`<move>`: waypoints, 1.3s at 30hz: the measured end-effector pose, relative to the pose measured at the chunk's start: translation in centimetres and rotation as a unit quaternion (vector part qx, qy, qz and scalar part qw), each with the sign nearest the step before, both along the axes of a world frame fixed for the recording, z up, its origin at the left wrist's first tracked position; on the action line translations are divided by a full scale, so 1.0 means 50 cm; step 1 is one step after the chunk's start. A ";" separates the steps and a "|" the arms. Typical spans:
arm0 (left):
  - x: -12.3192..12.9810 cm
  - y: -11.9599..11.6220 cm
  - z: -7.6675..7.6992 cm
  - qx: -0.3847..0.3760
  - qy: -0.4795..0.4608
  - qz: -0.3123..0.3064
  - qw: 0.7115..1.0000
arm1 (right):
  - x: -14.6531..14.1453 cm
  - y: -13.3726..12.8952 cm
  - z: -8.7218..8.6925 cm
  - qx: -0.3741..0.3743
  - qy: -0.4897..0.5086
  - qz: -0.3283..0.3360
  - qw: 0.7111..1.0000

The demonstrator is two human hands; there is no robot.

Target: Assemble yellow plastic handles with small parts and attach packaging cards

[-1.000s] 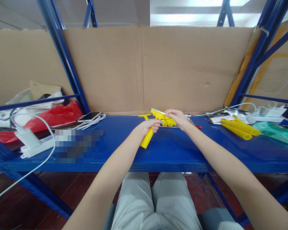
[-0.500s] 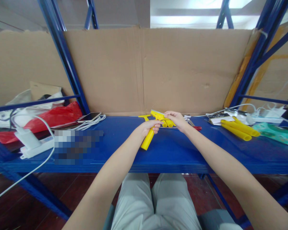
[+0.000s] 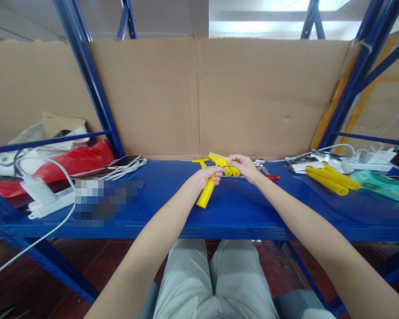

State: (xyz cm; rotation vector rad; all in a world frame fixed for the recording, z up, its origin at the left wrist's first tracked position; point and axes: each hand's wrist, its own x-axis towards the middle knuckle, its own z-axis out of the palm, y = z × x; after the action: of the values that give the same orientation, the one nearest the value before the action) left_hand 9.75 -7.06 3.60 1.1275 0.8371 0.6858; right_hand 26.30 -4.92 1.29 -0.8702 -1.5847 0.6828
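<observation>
Held above the blue table is a yellow scraper with a thick handle and a wide head. My left hand wraps round its handle just below the head. The fingers of my right hand are closed at the right end of the head; anything small between them is hidden. Behind my hands lie a yellow T-shaped piece and yellow tubes, partly covered by the hands.
A red-handled tool lies right of my right hand. Farther right are two yellow tubes, a green packet and a power strip. At left are a red bag, white cables and another power strip. Cardboard stands behind.
The lower end of the yellow handle has shifted very slightly to the right. Both hands keep nearly the same place and grip.
</observation>
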 end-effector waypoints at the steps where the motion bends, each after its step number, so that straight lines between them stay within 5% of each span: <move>1: 0.001 -0.001 0.000 0.001 0.002 0.004 1.000 | -0.001 0.000 0.000 -0.006 0.001 0.001 1.000; 31: 0.007 -0.004 -0.005 0.006 0.027 0.017 0.999 | 0.006 0.005 -0.004 -0.105 0.083 0.072 0.988; 39: 0.009 -0.006 -0.005 0.007 0.039 0.017 0.999 | 0.007 0.003 -0.004 -0.100 0.039 0.055 0.993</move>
State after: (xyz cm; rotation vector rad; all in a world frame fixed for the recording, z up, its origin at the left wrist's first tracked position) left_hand 10.19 -7.37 3.35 1.1604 0.9202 0.6810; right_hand 26.63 -4.77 1.10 -0.8941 -1.5214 0.9561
